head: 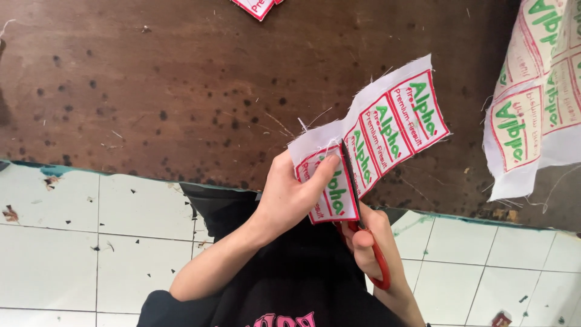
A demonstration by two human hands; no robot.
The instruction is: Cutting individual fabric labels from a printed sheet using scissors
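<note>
Item: strip of white cloth labels (387, 130), woven with red borders and green and red lettering, four labels in a row. Held in the air above the near edge of the table, running from lower left up to upper right, its frayed white margin along the top edge.

Left hand (290, 197): closed on the lower left end of the strip, thumb pressed flat across the face of the end label, the other fingers behind the cloth (not visible from this side).

Right hand (372, 236): wrapped around the red handles of the scissors (363, 212), fingers through the loop. The dark blades point upward and lie against the strip between the end label and the next one, along the red border line. How far the blades stand apart cannot be told.

Table (151, 91): dark brown wood, spotted and scratched, with loose white threads lying on it near the strip.

Further stock: a larger sheet of the same labels (532, 103), uncut, draped at the right edge of the table, well apart from the hands. One cut label (257, 7) at the top edge of the view, partly out of frame.

Floor (60, 242): white tiles, littered with small scraps.

Clothing: black garment (284, 284), pink print at the bottom edge.
</note>
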